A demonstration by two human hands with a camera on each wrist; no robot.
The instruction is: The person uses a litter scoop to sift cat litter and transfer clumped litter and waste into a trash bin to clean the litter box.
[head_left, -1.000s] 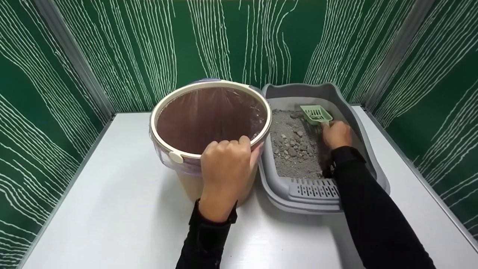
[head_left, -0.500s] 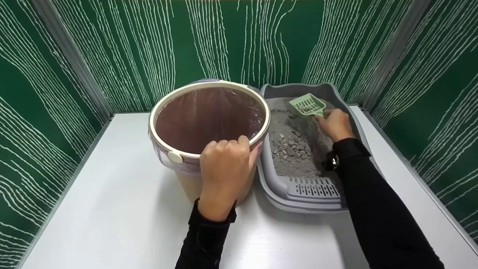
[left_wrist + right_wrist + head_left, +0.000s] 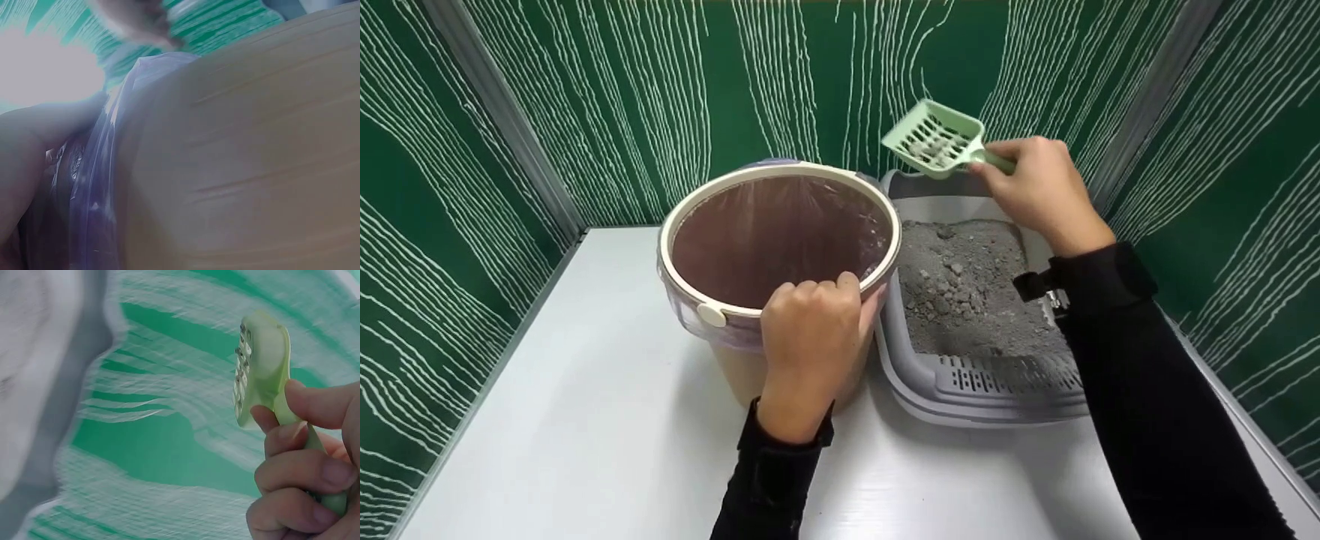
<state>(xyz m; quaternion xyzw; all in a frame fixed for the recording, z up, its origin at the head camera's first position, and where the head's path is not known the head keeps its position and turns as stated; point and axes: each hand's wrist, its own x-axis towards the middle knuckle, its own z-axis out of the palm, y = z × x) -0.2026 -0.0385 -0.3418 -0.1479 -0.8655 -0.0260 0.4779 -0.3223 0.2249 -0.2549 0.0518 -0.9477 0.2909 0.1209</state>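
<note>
Light green plastic is used for the slotted scoop, which is held raised near the rear edge of the grey tray, with pale clumps resting on its slots. The handle is pinched by the thumb and curled fingers of the right hand. Grey litter is contained in the tray. Beside it, the rim of the lined bin is gripped by the left hand. The step in hand is judged to be load transfer; next, the scoop should be kept level until positioned over the bin opening, then tipped.

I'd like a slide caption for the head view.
Right hand holds a green scoop aloft; left hand grips the rim of the lined bin.
</note>
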